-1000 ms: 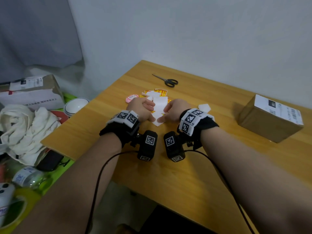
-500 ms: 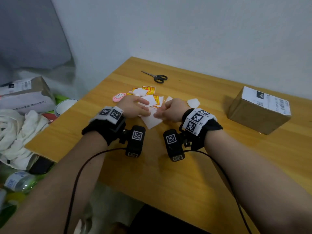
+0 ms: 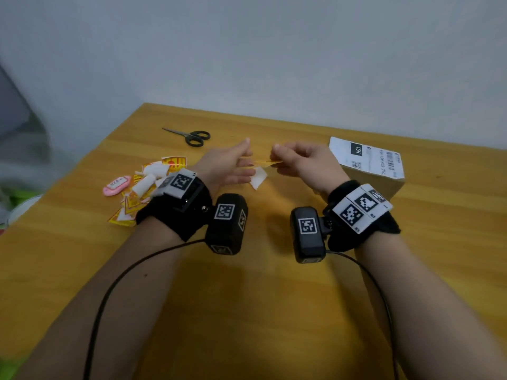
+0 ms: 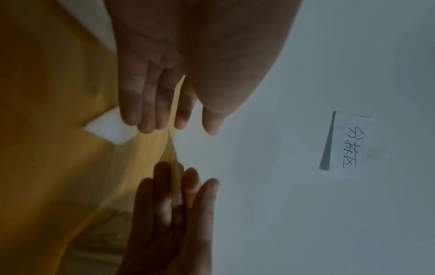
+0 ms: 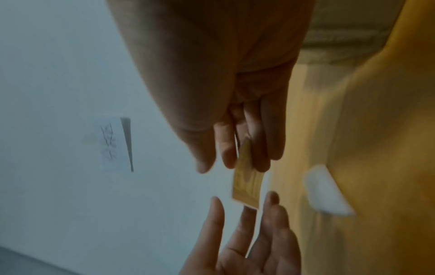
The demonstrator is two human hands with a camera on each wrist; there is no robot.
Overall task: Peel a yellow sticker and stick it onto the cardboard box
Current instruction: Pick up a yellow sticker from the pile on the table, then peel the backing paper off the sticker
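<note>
My right hand (image 3: 275, 160) pinches one end of a small yellow sticker (image 3: 263, 162) above the middle of the wooden table (image 3: 247, 297). The left hand (image 3: 250, 156) faces it with straight fingers, and the sticker's free end reaches its fingertips. In the right wrist view the sticker (image 5: 247, 186) hangs from my right hand (image 5: 235, 165) towards the left hand's spread fingers (image 5: 273, 206). A white backing piece (image 3: 258, 178) sits just under the hands. The cardboard box (image 3: 378, 185), with a white shipping label on top, stands right behind my right hand.
A heap of yellow stickers and white backings (image 3: 148, 187) and a pink tag (image 3: 116, 185) lie at the table's left edge. Black scissors (image 3: 196, 137) lie at the back. A handwritten paper note (image 4: 348, 147) hangs on the wall.
Both hands have risen from the sticker heap and shifted right towards the box. The yellow sticker has come off its white backing, which now sits below the hands.
</note>
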